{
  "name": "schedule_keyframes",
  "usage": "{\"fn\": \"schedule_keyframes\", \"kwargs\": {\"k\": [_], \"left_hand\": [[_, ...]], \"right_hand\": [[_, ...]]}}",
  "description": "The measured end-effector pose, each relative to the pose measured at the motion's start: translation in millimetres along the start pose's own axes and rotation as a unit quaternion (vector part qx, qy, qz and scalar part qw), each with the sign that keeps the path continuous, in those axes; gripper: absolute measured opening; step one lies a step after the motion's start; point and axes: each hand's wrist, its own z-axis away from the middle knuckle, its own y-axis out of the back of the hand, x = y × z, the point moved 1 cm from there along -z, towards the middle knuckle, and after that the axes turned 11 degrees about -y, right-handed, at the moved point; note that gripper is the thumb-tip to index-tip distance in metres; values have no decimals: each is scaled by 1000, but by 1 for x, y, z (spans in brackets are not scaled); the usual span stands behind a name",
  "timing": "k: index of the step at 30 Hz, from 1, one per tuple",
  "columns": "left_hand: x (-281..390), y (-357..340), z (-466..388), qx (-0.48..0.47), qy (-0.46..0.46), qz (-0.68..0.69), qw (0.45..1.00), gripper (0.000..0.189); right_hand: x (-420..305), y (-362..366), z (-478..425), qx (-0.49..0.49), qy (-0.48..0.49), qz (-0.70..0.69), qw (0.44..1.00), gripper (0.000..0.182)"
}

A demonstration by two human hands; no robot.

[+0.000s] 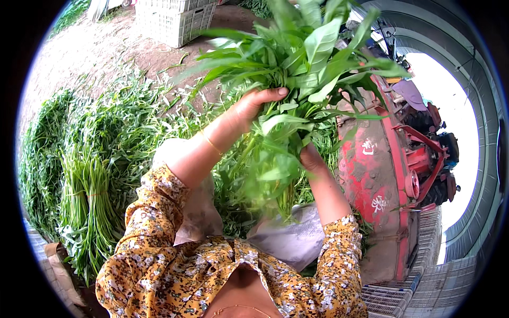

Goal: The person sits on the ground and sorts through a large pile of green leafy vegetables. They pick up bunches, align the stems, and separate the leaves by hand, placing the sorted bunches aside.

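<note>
A thick bunch of leafy greens (318, 51), probably water spinach, is held up in front of my chest. My left hand (254, 103) wraps round it from the left, thumb lying across the stems. On the other side, my right hand (312, 159) grips lower down, its fingers mostly hidden by foliage. Broad leaves fan out above the hands, and several look blurred by motion. Below them, more blurred leaves and thin stems hang towards my lap. Loose greens (234, 206) lie between my covered knees.
Tied bundles of stems (89, 194) stand at left beside a wide heap of cut greens (119, 107). White plastic crates (175, 24) sit on the dirt floor beyond. A muddy red farm machine (370, 179) is close on my right, and woven plastic baskets (389, 298) are at lower right.
</note>
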Motion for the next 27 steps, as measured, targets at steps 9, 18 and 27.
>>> {"fn": "schedule_keyframes", "kwargs": {"k": [9, 18, 27], "left_hand": [[-36, 33, 0, 24, -82, -125, 988, 42], [-49, 17, 7, -135, 61, -120, 982, 46], [-6, 51, -16, -132, 25, -410, 902, 98]], "right_hand": [[-22, -1, -8, 24, 129, 84, 988, 76], [-27, -14, -17, 98, 276, 279, 915, 32], [-45, -10, 16, 128, 180, 105, 970, 38]]}}
